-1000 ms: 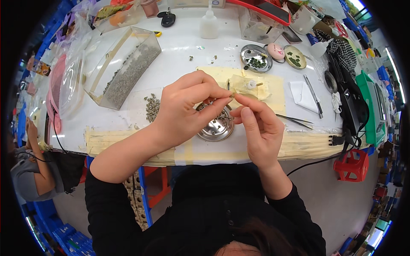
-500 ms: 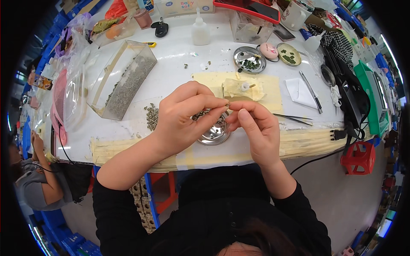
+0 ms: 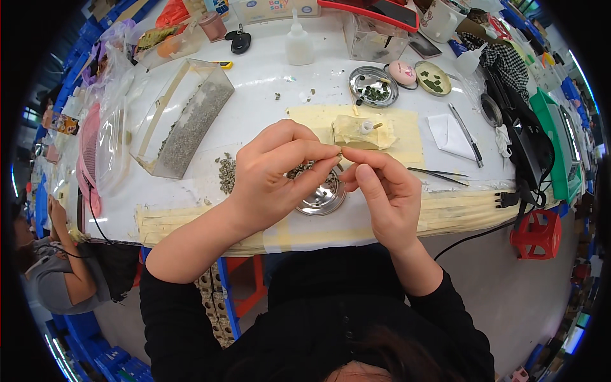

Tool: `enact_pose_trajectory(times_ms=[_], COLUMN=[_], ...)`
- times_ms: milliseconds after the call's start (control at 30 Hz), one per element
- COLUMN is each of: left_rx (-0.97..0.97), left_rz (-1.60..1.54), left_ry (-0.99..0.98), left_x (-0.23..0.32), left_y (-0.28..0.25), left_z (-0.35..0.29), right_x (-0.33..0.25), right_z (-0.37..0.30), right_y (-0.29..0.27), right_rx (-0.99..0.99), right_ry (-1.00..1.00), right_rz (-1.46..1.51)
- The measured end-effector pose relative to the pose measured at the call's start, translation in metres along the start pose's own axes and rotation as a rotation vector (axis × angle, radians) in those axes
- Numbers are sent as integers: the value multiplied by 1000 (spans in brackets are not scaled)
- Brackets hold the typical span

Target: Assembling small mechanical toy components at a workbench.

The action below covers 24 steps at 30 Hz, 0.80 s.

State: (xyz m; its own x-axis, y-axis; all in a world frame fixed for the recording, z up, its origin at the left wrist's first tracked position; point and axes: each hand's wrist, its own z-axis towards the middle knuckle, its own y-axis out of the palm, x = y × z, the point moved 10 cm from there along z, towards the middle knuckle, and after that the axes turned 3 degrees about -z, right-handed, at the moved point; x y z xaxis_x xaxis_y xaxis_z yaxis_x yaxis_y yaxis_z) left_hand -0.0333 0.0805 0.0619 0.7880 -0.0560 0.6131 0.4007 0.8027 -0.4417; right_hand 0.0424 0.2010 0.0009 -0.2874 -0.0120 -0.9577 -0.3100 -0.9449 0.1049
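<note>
My left hand (image 3: pixel 277 169) pinches a tiny brownish piece (image 3: pixel 340 155) between thumb and index finger, too small to name. The index fingertip of my right hand (image 3: pixel 389 194) meets it from the other side; its other fingers curl in, and whatever they may hold is hidden. Under both hands lies a round metal dish (image 3: pixel 323 202) with small greyish parts, partly covered by my left hand. A heap of similar small parts (image 3: pixel 226 174) sits beside my left wrist. Just beyond the fingertips, a tape-covered block (image 3: pixel 356 132) carries a small white nozzle-like cap.
At the left stands a clear bin (image 3: pixel 194 121) filled with small grey parts. Farther back are a white squeeze bottle (image 3: pixel 299 44), a metal dish of dark green pieces (image 3: pixel 374 88) and a car key (image 3: pixel 240 42). Tweezers (image 3: pixel 439 174) and a pen (image 3: pixel 466 135) lie at the right.
Both hands keep nearly the same pose over the dish. My right hand has shifted very slightly to the right, along with the whole view.
</note>
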Motion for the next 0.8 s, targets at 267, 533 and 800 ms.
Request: enact_pose_trajectory(times_ms=[267,533,800], left_rx=[-4,-38,-48], left_rz=[13,24,24], left_ry=[8,31,45], left_x=[1,4,5], left_y=[0,0,1], left_z=[0,2,1], right_x=[10,6,6], right_z=[2,1,0], right_y=[4,1,3], right_rx=[-63,-30,-34], right_ry=[78,47,40], right_rz=[139,97,22])
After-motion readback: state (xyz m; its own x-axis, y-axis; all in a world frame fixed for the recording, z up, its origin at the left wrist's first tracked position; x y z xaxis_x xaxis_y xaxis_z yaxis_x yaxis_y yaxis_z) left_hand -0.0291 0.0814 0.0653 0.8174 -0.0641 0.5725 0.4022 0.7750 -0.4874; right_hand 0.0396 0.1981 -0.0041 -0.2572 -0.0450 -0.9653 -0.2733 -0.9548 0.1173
